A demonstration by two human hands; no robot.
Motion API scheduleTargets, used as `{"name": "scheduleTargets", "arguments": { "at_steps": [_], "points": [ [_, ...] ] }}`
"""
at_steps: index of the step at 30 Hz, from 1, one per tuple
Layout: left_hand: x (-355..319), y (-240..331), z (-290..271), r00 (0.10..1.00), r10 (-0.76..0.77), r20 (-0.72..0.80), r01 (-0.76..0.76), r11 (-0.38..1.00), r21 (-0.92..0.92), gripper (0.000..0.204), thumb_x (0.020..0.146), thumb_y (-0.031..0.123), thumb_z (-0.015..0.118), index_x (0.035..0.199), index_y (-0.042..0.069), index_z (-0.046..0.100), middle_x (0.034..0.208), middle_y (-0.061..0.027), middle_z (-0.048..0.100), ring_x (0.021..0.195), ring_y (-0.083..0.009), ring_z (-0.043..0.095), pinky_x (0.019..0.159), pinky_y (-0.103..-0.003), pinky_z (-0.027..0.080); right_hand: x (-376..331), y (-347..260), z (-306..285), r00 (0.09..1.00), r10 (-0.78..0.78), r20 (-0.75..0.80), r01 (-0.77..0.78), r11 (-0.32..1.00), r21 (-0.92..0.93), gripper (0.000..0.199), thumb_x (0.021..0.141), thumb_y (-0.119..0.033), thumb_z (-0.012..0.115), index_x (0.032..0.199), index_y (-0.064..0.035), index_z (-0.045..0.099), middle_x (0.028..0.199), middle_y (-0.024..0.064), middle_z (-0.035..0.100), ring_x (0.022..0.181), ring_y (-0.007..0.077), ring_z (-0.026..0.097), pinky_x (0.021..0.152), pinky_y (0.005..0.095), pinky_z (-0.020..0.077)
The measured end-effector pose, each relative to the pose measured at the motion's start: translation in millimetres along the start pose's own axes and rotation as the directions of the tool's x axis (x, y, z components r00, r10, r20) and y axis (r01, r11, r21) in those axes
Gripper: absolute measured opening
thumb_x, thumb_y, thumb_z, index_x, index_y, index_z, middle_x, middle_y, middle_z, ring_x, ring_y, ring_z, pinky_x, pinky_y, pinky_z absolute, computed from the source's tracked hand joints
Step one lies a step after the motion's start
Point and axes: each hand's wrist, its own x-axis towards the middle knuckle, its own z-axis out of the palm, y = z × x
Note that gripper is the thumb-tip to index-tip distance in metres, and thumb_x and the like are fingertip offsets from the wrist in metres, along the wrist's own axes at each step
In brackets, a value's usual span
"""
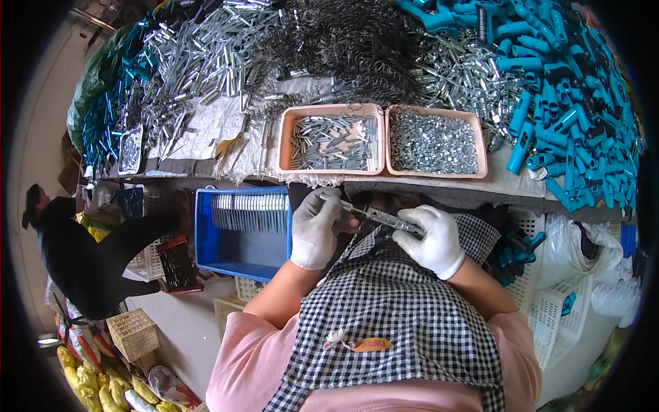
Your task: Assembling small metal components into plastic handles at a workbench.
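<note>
In front of my apron I hold a silver metal tube (390, 219) with slots in it, lying at a slant. My right hand (434, 242), in a white glove, is closed round its right end. My left hand (316, 232), in a greyer glove, pinches a thin metal pin (349, 204) at the tube's left end. Whether the pin's tip is inside the tube, I cannot tell. Just beyond my hands, at the table's edge, stand a pink tray (282, 143) of small metal pins and a second pink tray (480, 141) full of tiny metal pieces.
Heaped across the table are metal tubes (199, 58), dark coil springs (343, 41) and teal tool housings (549, 103). A blue bin (240, 254) with a row of metal parts stands left of my left arm. A person in black (82, 254) is at the far left.
</note>
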Motion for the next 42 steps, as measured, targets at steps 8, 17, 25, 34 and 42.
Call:
{"name": "scheduleTargets", "arguments": {
  "at_steps": [8,17,25,34,42],
  "points": [
    [3,12,-2,0.987,-0.053,0.150,0.050,0.999,0.020,0.020,0.102,0.014,0.048,0.110,-0.002,0.055,0.090,-0.0139,0.067,0.070,-0.0212,0.069,0.063,-0.033,0.060,0,11,-14,0.996,0.038,0.086,-0.048,0.993,0.111,0.032,0.065,-0.007,0.080,0.094,0.0022,0.070,0.083,0.0132,0.069,0.070,0.0227,0.068,0.065,0.0296,0.0533],
    [6,17,4,0.970,-0.060,0.235,0.065,0.998,-0.012,0.019,0.101,0.011,0.045,0.110,-0.003,0.055,0.091,-0.0146,0.067,0.073,-0.0235,0.071,0.064,-0.034,0.061,-2,13,-22,0.990,0.108,0.092,-0.122,0.979,0.163,0.032,0.066,-0.012,0.083,0.093,0.0004,0.071,0.087,0.0149,0.071,0.076,0.0269,0.070,0.070,0.0330,0.0556],
    [4,20,14,0.989,-0.033,0.144,0.024,0.997,0.069,0.019,0.100,0.010,0.045,0.108,-0.004,0.056,0.088,-0.0153,0.067,0.069,-0.0226,0.070,0.063,-0.034,0.061,-2,7,-26,0.997,0.069,0.020,-0.071,0.981,0.182,0.033,0.065,-0.011,0.083,0.093,0.0010,0.070,0.085,0.0152,0.070,0.073,0.0278,0.070,0.067,0.0330,0.0556],
    [3,20,18,0.975,0.003,0.221,-0.017,0.998,0.063,0.020,0.101,0.011,0.045,0.107,-0.005,0.056,0.090,-0.0156,0.068,0.072,-0.0231,0.071,0.066,-0.034,0.061,-4,7,-31,1.000,0.019,-0.010,-0.018,0.995,0.096,0.033,0.064,-0.013,0.084,0.091,0.0004,0.070,0.085,0.0156,0.070,0.072,0.0291,0.070,0.066,0.0338,0.0557],
    [6,18,23,0.956,-0.054,0.288,0.045,0.998,0.037,0.022,0.102,0.012,0.045,0.109,-0.006,0.055,0.095,-0.0160,0.068,0.074,-0.0234,0.071,0.067,-0.033,0.061,-8,11,-34,1.000,0.012,-0.009,-0.011,0.994,0.110,0.034,0.064,-0.012,0.084,0.093,0.0003,0.070,0.085,0.0157,0.070,0.073,0.0291,0.070,0.066,0.0338,0.0560]
  ]
}}
